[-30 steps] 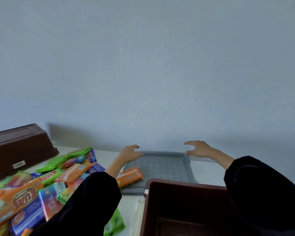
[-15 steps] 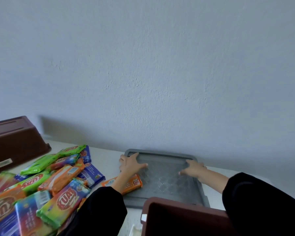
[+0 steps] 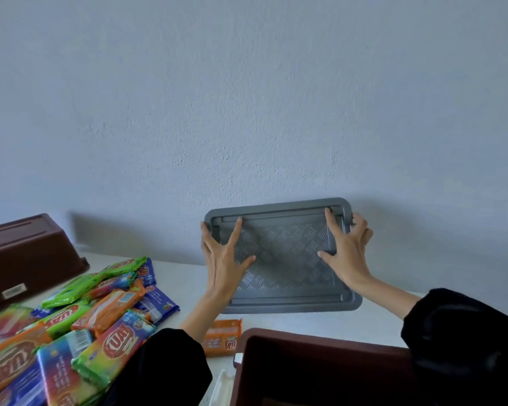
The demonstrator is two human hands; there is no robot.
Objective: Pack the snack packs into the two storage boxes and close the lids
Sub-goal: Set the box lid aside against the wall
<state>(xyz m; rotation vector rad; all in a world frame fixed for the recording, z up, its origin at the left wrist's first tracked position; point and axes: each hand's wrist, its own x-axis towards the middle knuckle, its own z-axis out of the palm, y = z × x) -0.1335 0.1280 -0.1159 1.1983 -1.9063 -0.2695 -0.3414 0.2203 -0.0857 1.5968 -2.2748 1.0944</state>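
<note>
Head cam, aimed fwd and down. A plain grey-blue wall [image 3: 247,98] fills the upper half, w/ a white table [image 3: 188,276] butted against it. The near box [image 3: 320,361], brown, sits at bottom centre-right, open top up, its far rim running left-right. What I see of its inside is dark, no packs showing. The far box [image 3: 27,259], same brown, lies upside down at the left edge. The snack pile [image 3: 85,326] of green, orange and blue packs sprawls loose on the table at lower left. I judge the packing is barely begun.

The lid [image 3: 285,256], grey, ribbed face toward me, is held up off the table in front of the wall, just beyond the near box. Its long axis runs left-right, right end a bit higher. The L hand [image 3: 222,256] grasps the left short edge, w/ thumb and forefinger spread on the face and the other fingers at the outer edge. The R hand [image 3: 348,253] grasps the right short edge, w/ forefinger and thumb on the face and the other fingers curled round the rim. One hand per end, neither nearer.

Key relation: the near box lies below the lid and toward me, and the lid axis runs approx. parallel to the box rim. So I'd need no turn, only a pull back and down. But since the box looks unfilled, I'd guess the lid goes aside first.

An orange pack [image 3: 222,336] lies alone on the table below the lid's near-left corner, just beside the near box.
</note>
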